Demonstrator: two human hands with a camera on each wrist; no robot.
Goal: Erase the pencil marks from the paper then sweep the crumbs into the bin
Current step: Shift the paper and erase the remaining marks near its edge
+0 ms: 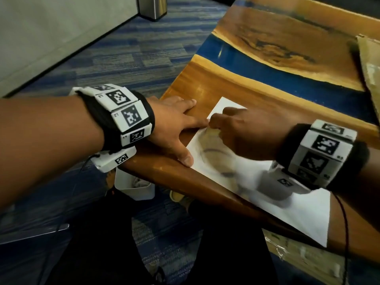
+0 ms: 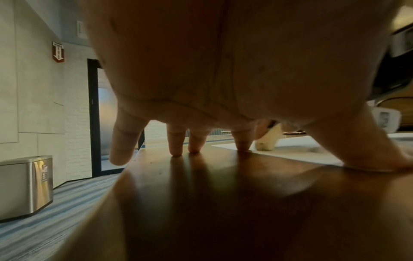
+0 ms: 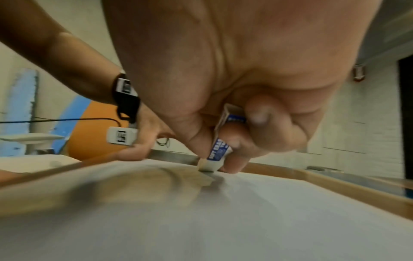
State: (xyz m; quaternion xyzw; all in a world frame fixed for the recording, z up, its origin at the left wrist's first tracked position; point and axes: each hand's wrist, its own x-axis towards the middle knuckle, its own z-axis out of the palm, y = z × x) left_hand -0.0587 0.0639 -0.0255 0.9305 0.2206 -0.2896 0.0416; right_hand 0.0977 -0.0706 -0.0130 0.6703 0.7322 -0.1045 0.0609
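Note:
A white sheet of paper (image 1: 292, 206) lies on the wooden table, with curved grey pencil marks (image 1: 213, 159) near its left end. My right hand (image 1: 242, 132) pinches a white eraser in a blue-and-white sleeve (image 3: 218, 151), its tip pressed on the paper (image 3: 245, 220) by the smudged marks (image 3: 156, 181). My left hand (image 1: 176, 124) lies spread and flat, its thumb on the paper's left edge and its fingers (image 2: 176, 141) on the wood. The eraser (image 2: 267, 141) shows past them. A small white bin (image 1: 133, 186) stands on the floor below the table's near-left corner.
The table (image 1: 257, 64) is wood with a blue resin band across it. A cardboard piece (image 1: 370, 64) lies at the far right. A steel trash can (image 1: 153, 7) stands on the carpet at the back, also the steel can (image 2: 26, 185). My legs are under the table edge.

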